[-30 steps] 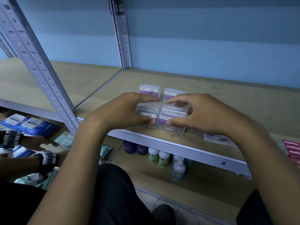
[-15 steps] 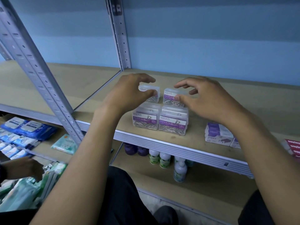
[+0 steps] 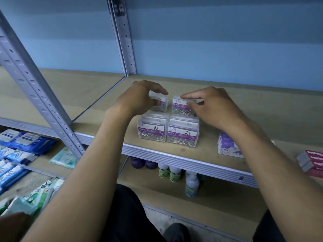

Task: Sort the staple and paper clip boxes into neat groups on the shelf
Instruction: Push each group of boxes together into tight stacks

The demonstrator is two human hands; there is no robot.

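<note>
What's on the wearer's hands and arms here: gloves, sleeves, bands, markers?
Nothing. The left hand and right hand are bare, no gloves or rings visible. Both forearms are uncovered right to the bottom of the frame: no sleeves, watch, wristbands or markers in view.

Near the shelf's front edge, two clear boxes, the front left box (image 3: 152,130) and the front right box (image 3: 182,133), each read "KREATI" and "PAPER CLIP", the back right box (image 3: 181,106) behind them reads likewise, and the white-purple box (image 3: 227,147) toward the right reads "STAPLES".
</note>
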